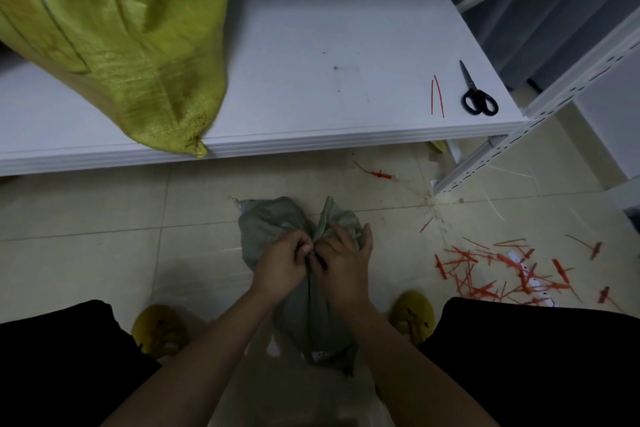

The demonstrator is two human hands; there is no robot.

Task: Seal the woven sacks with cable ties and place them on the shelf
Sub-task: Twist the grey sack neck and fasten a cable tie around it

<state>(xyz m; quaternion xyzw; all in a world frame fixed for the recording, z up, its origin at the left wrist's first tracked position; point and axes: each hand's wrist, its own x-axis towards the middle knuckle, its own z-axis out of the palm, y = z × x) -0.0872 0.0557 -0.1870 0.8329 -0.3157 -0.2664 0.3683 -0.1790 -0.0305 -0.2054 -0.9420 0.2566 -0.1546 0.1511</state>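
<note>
A grey-green woven sack stands on the tiled floor between my feet, its mouth bunched into a neck. My left hand pinches something small and dark at that neck; whether it is a cable tie I cannot tell. My right hand grips the gathered neck from the right, fingers curled round the fabric. A large yellow-green woven sack lies on the white shelf, its corner hanging over the front edge. Two red cable ties lie on the shelf at the right.
Black scissors lie next to the red ties near the shelf's right front corner. Several cut red tie pieces litter the floor to my right. The shelf's white upright post stands at the right. My yellow slippers flank the sack.
</note>
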